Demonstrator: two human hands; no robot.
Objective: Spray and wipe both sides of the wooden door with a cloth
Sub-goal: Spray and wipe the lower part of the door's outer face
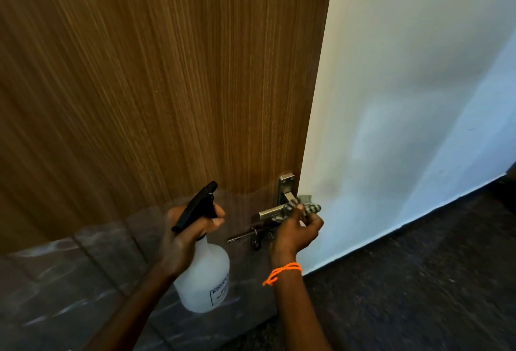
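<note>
The wooden door [167, 85] fills the left and centre of the head view, its free edge on the right with a metal lever handle [272, 212]. My left hand [184, 234] grips the neck of a white spray bottle [205, 275] with a black trigger head, held just in front of the door. My right hand [297, 232], with an orange thread on the wrist, holds a checked cloth [308, 206] bunched against the end of the lever handle. A dark latch bolt [247, 234] sits just below the handle.
A white wall [405, 99] stands to the right of the door edge. Dark carpet-like floor [418, 294] lies at lower right. Grey marbled tiles [55, 280] run along the lower left, partly seen through a blurred overlay.
</note>
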